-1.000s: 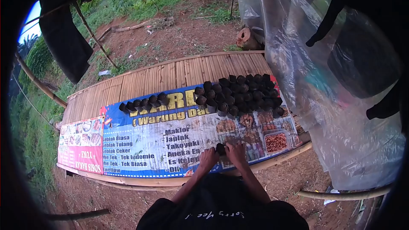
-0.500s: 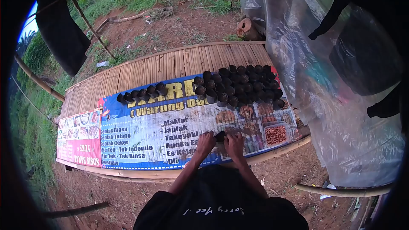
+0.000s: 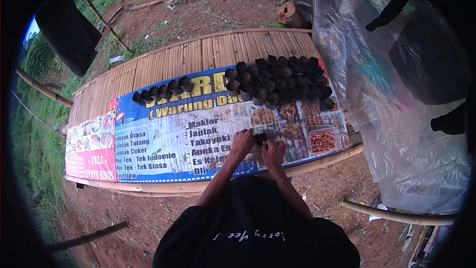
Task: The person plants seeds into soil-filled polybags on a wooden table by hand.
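Note:
A small black plastic seedling bag [image 3: 259, 139] is between my hands, above the printed banner [image 3: 158, 144]. My left hand [image 3: 242, 142] is closed on its left side. My right hand [image 3: 273, 152] has its fingers curled at the bag's lower right edge, gripping it. The bag's contents cannot be made out. Beyond my hands, a dense group of upright black seedling bags [image 3: 280, 82] stands on the banner. A short row of similar bags [image 3: 162, 91] is farther left. To the right of my right hand sits a clear plastic tub [image 3: 336, 141] of reddish-brown seeds [image 3: 322, 142].
The banner lies over a bamboo-slat table [image 3: 198, 52]. Clear plastic sheeting [image 3: 347, 44] hangs on the right, with dark cloth [image 3: 426, 59] near it. A bamboo pole [image 3: 396, 214] crosses low at right. A cut log [image 3: 289, 15] lies behind the table.
The view has tilted, so the table sits higher in it. My right hand has shifted lower relative to my left, along the black bag's edge. The standing bags look unchanged.

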Motion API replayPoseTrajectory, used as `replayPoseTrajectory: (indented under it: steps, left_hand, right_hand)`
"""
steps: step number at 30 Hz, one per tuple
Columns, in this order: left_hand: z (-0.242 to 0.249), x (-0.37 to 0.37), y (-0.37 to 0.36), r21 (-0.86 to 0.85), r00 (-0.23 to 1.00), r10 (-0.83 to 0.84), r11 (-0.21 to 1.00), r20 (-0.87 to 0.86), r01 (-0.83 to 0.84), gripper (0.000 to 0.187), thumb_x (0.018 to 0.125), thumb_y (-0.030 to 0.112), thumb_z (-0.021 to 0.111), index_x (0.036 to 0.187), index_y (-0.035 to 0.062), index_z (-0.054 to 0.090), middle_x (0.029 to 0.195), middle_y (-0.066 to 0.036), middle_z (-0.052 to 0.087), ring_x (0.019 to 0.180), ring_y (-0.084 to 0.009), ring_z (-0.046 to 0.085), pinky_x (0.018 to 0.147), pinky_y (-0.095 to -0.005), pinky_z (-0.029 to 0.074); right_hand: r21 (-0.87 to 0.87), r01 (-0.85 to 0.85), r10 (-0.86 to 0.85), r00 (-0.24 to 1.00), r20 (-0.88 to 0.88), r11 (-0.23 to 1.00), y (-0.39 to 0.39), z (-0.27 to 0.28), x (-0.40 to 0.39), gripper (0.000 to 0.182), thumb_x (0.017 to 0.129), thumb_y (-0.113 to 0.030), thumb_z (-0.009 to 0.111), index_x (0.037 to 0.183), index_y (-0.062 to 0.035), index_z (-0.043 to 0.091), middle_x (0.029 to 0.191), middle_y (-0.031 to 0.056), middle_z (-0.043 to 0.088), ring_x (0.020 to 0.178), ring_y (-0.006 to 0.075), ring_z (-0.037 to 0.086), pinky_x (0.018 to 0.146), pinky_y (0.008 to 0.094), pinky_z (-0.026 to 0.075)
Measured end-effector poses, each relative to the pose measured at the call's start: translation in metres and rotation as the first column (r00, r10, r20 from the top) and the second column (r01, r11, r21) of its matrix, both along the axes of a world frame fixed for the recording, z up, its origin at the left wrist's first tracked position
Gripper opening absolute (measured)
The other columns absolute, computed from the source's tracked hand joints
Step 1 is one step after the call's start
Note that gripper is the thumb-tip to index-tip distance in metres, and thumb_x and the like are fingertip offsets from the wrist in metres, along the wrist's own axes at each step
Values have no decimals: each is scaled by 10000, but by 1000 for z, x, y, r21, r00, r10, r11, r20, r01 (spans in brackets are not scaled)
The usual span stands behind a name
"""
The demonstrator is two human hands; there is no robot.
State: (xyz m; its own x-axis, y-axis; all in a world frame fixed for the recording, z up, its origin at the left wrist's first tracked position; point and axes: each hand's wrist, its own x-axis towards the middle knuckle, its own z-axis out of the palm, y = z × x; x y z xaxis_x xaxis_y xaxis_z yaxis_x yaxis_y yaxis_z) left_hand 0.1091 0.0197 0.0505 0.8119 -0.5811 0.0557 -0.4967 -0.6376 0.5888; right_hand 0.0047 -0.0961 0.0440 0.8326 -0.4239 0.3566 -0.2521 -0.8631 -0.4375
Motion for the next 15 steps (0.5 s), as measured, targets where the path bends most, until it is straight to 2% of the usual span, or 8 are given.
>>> replayPoseTrajectory:
  steps: [3, 5, 9, 11, 12, 14, 15]
  left_hand:
    - [-3, -4, 3, 10, 1000, 18, 1000, 10, -19, 150, 833, 146, 562, 855, -2, 567, 816, -236, 630, 763, -410, 619, 701, -510, 481]
    - [8, -16, 5, -123, 987, 140, 981, -84, -150, 213, 872, 210, 593, 845, 0, 570, 798, -234, 638, 734, -413, 625, 673, -500, 489]
    - [5, -27, 10, -195, 973, 185, 958, -141, -210, 255, 890, 252, 611, 852, 1, 578, 770, -247, 638, 706, -426, 627, 638, -495, 494]
    - [1, -29, 12, -251, 961, 182, 940, -209, -232, 230, 889, 231, 612, 870, 3, 589, 756, -260, 632, 705, -435, 626, 621, -496, 493]
    - [0, -30, 13, -250, 960, 181, 940, -213, -233, 230, 889, 231, 612, 870, 3, 589, 756, -260, 632, 705, -435, 626, 621, -496, 493]
    - [1, -28, 15, -254, 957, 183, 937, -225, -239, 210, 883, 211, 616, 879, 3, 592, 750, -268, 623, 708, -442, 620, 626, -498, 489]
    - [0, -27, 16, -253, 956, 184, 937, -227, -241, 210, 883, 211, 616, 879, 3, 592, 750, -268, 623, 708, -442, 620, 626, -498, 489]
  right_hand:
    - [18, 35, -35, 999, -33, 999, -2, -4, -3, 186, 837, -252, 624, 754, -85, 618, 745, 90, 630, 842, 305, 522, 772, 449, 372]
    - [54, 27, -21, 994, -111, 998, -5, 15, -4, 200, 833, -267, 632, 766, -80, 612, 763, 97, 632, 865, 313, 529, 773, 465, 383]
    - [77, 88, -85, 996, -36, 993, -10, 16, 6, 190, 837, -273, 635, 785, -91, 611, 872, 105, 633, 901, 321, 530, 809, 478, 385]
    - [97, 13, -10, 1000, -29, 995, -11, 22, 5, 131, 800, -240, 662, 840, -120, 628, 1040, 87, 599, 962, 310, 514, 853, 474, 372]
    - [97, 14, -11, 999, -34, 995, -11, 24, 2, 131, 800, -240, 662, 840, -120, 628, 1040, 87, 599, 962, 310, 514, 853, 474, 372]
    - [-42, -141, 134, 981, -137, 989, -13, 30, 1, 124, 750, -201, 702, 858, -145, 679, 1124, 57, 543, 1046, 280, 482, 878, 466, 357]
    - [-41, -142, 135, 981, -140, 989, -13, 30, 0, 124, 750, -201, 702, 858, -145, 679, 1124, 57, 543, 1046, 280, 482, 878, 466, 357]
